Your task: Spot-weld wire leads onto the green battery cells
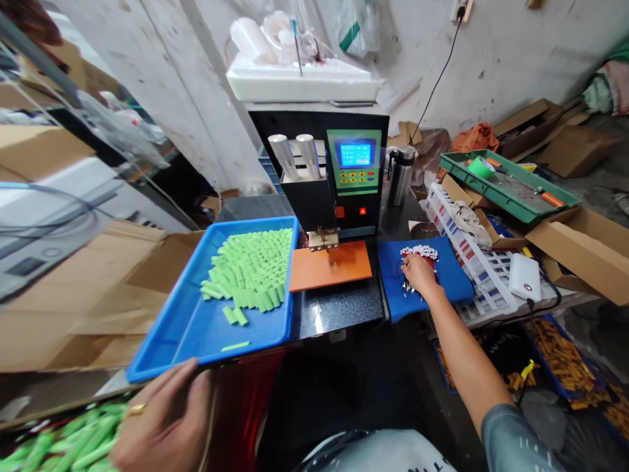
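Observation:
My right hand [419,274] reaches onto a pile of thin wire leads with white connectors [423,252] lying on a blue cloth [452,265]. Its fingers are drawn together on the leads; the fingertips are partly hidden. My left hand [164,416] is at the lower left, slightly blurred, with its fingers stretched out and nothing seen in them. It is near the front corner of a blue tray [181,328] that carries many green-wrapped battery cells [253,265]. Below and beside that hand sits a container of green cells with wires [73,442].
A black spot welder [358,219] with a lit screen stands behind an orange plate [339,267]. A steel flask [401,176], a white plastic basket [466,249], a white power bank [525,276] and a green tray [511,190] are to the right. Cardboard [122,282] lies left.

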`<state>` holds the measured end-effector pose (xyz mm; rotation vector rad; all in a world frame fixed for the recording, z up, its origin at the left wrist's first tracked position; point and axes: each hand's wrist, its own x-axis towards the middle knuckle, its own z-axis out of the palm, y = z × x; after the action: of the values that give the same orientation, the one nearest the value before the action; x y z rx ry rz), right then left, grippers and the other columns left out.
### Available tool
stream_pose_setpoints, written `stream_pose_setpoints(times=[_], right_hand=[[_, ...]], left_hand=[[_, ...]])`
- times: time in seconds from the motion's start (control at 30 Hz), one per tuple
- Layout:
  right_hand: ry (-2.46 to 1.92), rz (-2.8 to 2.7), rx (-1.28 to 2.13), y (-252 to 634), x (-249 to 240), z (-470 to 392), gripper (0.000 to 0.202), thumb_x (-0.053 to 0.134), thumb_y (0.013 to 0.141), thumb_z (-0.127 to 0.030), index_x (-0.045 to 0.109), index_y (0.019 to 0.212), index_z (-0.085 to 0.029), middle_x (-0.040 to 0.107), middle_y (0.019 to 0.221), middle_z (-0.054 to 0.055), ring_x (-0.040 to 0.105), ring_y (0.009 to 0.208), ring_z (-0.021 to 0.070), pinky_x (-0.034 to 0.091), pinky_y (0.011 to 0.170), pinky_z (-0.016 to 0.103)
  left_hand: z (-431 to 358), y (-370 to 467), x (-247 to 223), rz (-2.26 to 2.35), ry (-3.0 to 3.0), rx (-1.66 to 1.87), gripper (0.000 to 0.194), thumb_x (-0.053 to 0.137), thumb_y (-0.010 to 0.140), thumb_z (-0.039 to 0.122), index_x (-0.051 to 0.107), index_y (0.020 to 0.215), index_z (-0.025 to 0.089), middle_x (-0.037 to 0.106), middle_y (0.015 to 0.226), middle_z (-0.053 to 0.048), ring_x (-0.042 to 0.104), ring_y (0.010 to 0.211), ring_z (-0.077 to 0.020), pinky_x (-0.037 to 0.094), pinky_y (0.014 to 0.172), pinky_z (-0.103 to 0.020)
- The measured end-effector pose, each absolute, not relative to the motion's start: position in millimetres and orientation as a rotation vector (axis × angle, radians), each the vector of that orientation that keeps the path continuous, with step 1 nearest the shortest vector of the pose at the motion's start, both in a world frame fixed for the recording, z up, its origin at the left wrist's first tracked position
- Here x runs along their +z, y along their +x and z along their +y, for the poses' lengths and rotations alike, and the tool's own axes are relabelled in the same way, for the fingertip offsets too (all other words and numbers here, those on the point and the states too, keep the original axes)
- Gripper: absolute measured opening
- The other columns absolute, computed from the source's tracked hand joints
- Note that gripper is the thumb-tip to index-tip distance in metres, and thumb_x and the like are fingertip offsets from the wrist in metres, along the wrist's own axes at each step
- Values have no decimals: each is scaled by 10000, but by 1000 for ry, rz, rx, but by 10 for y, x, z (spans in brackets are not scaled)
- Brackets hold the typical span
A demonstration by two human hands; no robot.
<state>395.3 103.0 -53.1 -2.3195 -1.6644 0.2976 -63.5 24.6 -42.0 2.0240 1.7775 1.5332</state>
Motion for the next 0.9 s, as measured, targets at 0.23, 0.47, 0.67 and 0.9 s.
stream_pose_setpoints(times=[0.23,0.47,0.67,0.9], right_hand=[[-1874,-1495,501,4005,-334,949,113,617,807,-276,640,740,-187,674,717,16,610,683,168,417,650,259],[-1627,-1373,746,3806,13,740,208,678,738,-387,670,761,-180,660,711,15,547,617,153,401,590,270],[-1508,-1351,947,3518,253,623,246,718,710,-405,682,776,-170,606,632,-3,502,557,130,364,516,253],[-1385,-1342,1048,3278,243,670,250,734,709,-400,668,754,-163,568,606,-20,455,536,98,336,486,228]], left_hand=[[326,178,-433,1244,2172,1470,326,681,807,141,717,1110,256,740,1034,-55,709,897,-218,575,865,-374],[659,963,-171,1001,2065,1262,186,638,887,224,711,1057,214,745,953,-61,699,859,-181,564,780,-302],[895,1362,-133,941,2049,1123,178,636,893,286,734,1024,214,750,941,-77,689,841,-198,539,792,-329],[882,1294,-214,989,1801,1129,145,658,866,306,762,908,215,753,862,-56,679,780,-184,516,727,-298]])
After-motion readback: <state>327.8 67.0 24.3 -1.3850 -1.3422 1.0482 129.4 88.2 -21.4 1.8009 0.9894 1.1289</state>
